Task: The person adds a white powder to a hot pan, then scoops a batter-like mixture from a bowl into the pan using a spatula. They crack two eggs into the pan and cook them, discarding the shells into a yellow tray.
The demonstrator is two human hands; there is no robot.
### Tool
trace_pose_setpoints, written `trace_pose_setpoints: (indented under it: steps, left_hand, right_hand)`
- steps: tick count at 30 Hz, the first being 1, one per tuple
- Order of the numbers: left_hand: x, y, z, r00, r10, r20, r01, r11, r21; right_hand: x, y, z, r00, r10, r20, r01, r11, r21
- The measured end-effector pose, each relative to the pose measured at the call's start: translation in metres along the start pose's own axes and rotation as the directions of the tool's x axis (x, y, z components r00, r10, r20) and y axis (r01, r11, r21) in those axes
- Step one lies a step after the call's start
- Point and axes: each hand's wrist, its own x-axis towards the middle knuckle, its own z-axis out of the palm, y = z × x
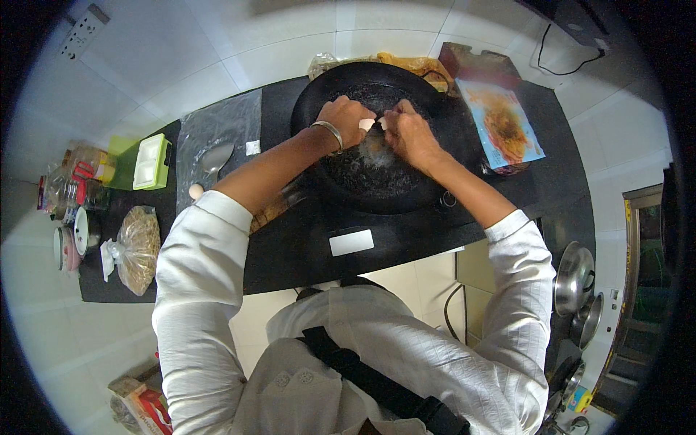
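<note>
Over a wide black wok (319, 90), my left hand (342, 122) and my right hand (412, 136) are close together, each closed on a piece of broken eggshell. A pale eggshell piece (366, 124) shows at my left fingertips, and a smaller bit of shell (383, 124) at my right fingertips. Below the gap between them, a cloudy patch of egg (375, 148) appears in the wok; its details are blurred. Another whole egg (196, 191) rests on the left, beside my left sleeve, near a metal ladle (217, 157).
A clear plastic sheet (199, 134) lies left of the wok, beyond it a green-and-white box (151, 161) and a tied bag of dry food (138, 246). A stained blue packet (502, 123) sits to the right. A white rectangular card (351, 243) lies by the front edge. Steel pots (573, 278) stand far right.
</note>
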Motion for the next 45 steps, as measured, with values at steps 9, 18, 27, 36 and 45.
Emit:
trace_pose_setpoints:
  steps: [9, 18, 27, 36, 45]
  left_hand:
    - [-0.008, -0.001, -0.021, 0.981, -0.122, -0.151, 0.046, 0.901, -0.431]
    - [-0.023, -0.001, -0.026, 0.974, -0.193, -0.122, 0.042, 0.678, -0.733]
    - [-0.038, 0.017, -0.040, 0.971, -0.035, -0.237, -0.152, 0.675, -0.722]
    - [-0.041, 0.020, -0.043, 0.990, 0.024, -0.141, -0.118, 0.691, -0.714]
    - [-0.047, 0.030, -0.074, 0.989, 0.067, -0.129, -0.141, 0.653, -0.744]
  right_hand:
    - [-0.008, -0.009, -0.029, 0.973, 0.210, -0.093, -0.174, 0.939, 0.298]
    - [-0.019, -0.016, -0.024, 0.929, 0.364, 0.063, -0.263, 0.533, 0.804]
    - [-0.035, -0.047, -0.039, 0.931, 0.327, 0.165, -0.244, 0.216, 0.946]
    - [-0.041, -0.063, -0.051, 0.946, 0.286, 0.155, -0.200, 0.134, 0.971]
    - [-0.044, -0.074, -0.063, 0.938, 0.321, 0.128, -0.210, 0.234, 0.949]
